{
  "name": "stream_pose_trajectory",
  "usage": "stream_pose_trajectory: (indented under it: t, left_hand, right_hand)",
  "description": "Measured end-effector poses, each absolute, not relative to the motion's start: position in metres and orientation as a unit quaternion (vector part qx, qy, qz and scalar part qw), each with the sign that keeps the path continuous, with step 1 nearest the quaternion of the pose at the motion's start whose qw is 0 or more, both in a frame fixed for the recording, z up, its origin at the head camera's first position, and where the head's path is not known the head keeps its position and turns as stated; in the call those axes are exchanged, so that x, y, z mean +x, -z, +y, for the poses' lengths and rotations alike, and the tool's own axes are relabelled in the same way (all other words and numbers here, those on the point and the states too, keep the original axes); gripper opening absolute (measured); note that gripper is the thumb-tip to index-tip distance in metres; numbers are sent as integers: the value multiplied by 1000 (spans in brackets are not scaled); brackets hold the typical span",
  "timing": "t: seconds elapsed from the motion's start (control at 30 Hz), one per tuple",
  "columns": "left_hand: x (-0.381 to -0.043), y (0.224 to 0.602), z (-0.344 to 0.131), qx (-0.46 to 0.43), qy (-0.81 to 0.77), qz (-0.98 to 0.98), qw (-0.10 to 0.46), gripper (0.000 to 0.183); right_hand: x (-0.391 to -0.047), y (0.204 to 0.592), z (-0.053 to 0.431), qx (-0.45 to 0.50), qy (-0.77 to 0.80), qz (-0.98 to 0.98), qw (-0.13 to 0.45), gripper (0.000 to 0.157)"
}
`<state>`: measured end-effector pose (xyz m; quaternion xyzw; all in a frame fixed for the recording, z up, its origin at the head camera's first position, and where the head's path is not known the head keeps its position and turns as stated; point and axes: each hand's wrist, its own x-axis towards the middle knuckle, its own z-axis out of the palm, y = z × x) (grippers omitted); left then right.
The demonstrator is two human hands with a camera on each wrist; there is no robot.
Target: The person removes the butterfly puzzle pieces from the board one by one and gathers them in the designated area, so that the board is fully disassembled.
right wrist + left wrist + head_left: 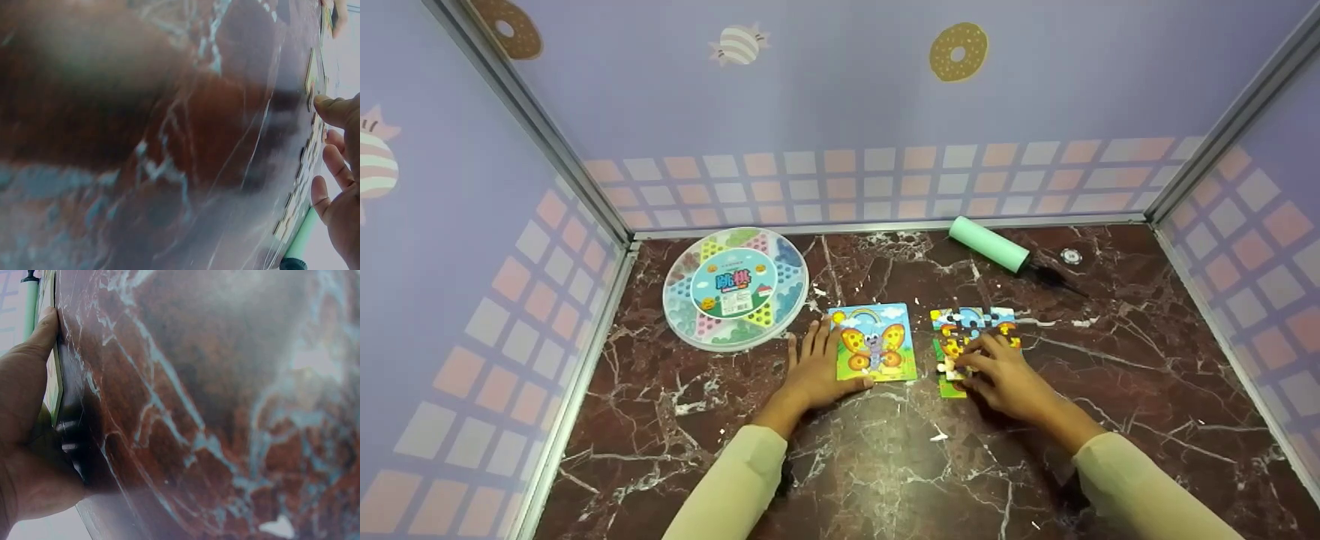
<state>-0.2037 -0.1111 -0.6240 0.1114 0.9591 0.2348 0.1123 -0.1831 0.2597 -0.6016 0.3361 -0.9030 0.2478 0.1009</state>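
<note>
A square butterfly picture board (877,349) lies flat on the table. My left hand (816,371) rests along its left edge, fingers straight and spread, with the thumb at the bottom edge. In the left wrist view the thumb (42,334) lies against the board's side. To the right is a partly joined butterfly jigsaw puzzle (971,319). Over its lower part, my right hand (1005,379) pinches a puzzle piece (950,370) between thumb and fingers. That hand hides some of the pieces. The right wrist view shows its thumb (333,109) at the puzzle's edge.
A round Chinese checkers box (735,289) sits at the back left. A mint-green cylinder (990,244) with a black end lies behind the puzzle, near a small round white chip (1071,256). Patterned walls enclose the dark marbled table (900,480) at the back and sides.
</note>
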Motion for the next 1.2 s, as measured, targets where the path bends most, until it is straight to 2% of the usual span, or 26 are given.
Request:
stream_pose_trajectory:
  t: [0.63, 1.2]
  left_hand:
    - [-205, 625, -111, 114, -234, 959, 114, 123]
    - [-205, 626, -112, 115, -230, 960, 114, 128]
  right_hand:
    - [-168, 602, 293, 321, -247, -910, 85, 37]
    - [-165, 604, 301, 346, -247, -897, 118, 37]
